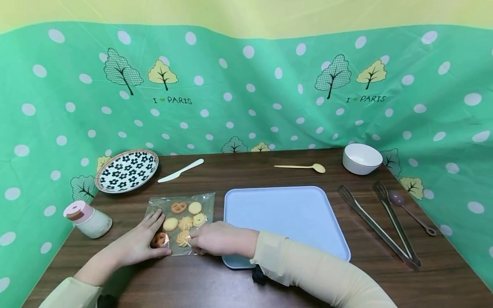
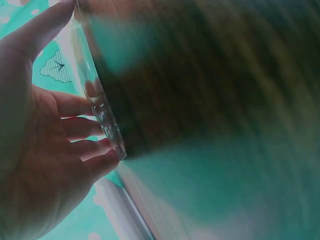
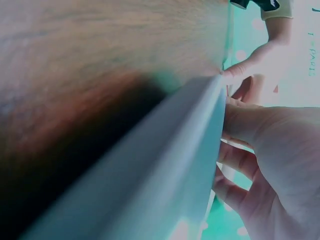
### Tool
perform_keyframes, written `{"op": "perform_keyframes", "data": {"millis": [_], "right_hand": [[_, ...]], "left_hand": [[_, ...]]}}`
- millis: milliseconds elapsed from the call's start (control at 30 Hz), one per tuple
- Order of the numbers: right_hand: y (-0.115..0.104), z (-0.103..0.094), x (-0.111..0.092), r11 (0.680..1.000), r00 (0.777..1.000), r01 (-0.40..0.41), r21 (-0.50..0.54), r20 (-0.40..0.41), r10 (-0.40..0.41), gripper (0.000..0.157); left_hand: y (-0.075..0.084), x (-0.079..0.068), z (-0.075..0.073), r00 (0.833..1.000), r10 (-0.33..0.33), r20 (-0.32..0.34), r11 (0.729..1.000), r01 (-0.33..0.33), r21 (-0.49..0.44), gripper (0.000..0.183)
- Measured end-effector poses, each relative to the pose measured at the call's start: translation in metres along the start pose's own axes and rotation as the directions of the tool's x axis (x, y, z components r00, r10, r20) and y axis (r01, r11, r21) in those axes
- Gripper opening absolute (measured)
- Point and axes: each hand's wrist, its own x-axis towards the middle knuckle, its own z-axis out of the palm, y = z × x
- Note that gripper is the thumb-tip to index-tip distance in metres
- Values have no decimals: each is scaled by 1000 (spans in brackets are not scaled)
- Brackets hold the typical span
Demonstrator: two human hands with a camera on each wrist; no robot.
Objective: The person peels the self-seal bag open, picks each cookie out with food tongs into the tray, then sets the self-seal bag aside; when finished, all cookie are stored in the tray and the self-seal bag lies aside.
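A clear bag of cookies [image 1: 208, 203] lies flat on the table, with several round, flower-shaped and pretzel-shaped cookies showing through it. My left hand [image 1: 138, 244] rests over the bag's left side, fingers spread and fairly straight, thumb along the near edge. In the left wrist view, the fingertips [image 2: 102, 162] touch the bag's edge. At the bag's lower right, my right hand [image 1: 215, 238] bends its fingers down and pinches the bag's edge, covering that corner. A light blue tray [image 1: 285, 218] sits just right of the bag, partly under the right wrist.
Behind the bag are a flower-patterned plate [image 1: 127, 171] and a white knife [image 1: 181, 171]. A pink-lidded jar [image 1: 90, 220] stands left. Farther right are a yellow spoon [image 1: 304, 167], white bowl [image 1: 362, 159], metal tongs [image 1: 379, 229] and purple spoon [image 1: 412, 211]. A polka-dot curtain [image 1: 246, 81] hangs behind.
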Motion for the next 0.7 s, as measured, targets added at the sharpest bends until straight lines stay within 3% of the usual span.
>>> {"op": "perform_keyframes", "data": {"millis": [433,633,700], "right_hand": [[7,-7,-32,996,999,8,-83,-31,-11,20],[15,-15,-36,999,998,2,54,-61,1,15],[18,-20,-34,995,999,-13,96,-43,17,22]], "left_hand": [[0,0,-5,1000,8,-3,1000,-8,17,110],[-2,1,-4,1000,9,8,1000,-9,17,111],[-2,1,-2,1000,7,11,1000,-7,15,111]]}}
